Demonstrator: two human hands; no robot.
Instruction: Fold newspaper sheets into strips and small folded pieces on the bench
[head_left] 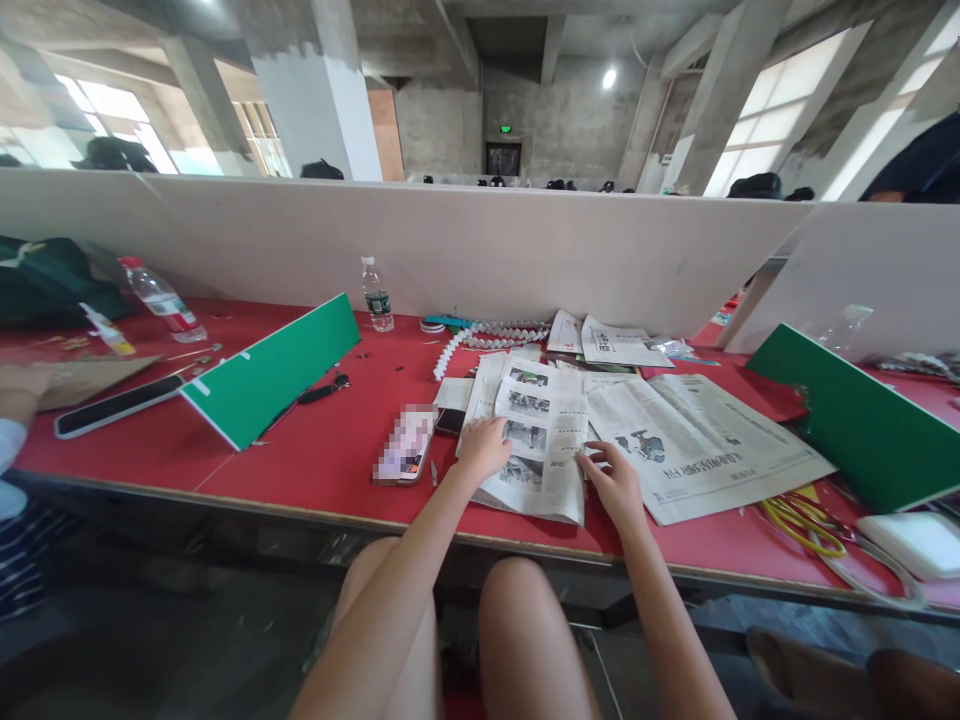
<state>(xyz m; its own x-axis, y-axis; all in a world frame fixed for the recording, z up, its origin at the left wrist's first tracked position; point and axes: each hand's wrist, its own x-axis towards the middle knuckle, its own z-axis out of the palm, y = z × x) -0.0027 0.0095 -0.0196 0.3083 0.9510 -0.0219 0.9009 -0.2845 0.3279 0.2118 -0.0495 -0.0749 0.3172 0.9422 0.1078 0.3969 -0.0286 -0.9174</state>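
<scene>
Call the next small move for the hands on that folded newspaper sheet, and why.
Likely: slide the left hand down the long folded newsprint sheet to flatten it, while the right hand pins its right edge. Both hands rest on it on the red table; the left lies flat with no grip, and the sheet's near end has no hand on it.

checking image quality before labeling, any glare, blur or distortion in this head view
Head view: windows blown out white at the upper corners; wide-angle lens bows the white partition and red table edge; phone screen is pixelated; left hand, right hand and newspaper are sharp.
</scene>
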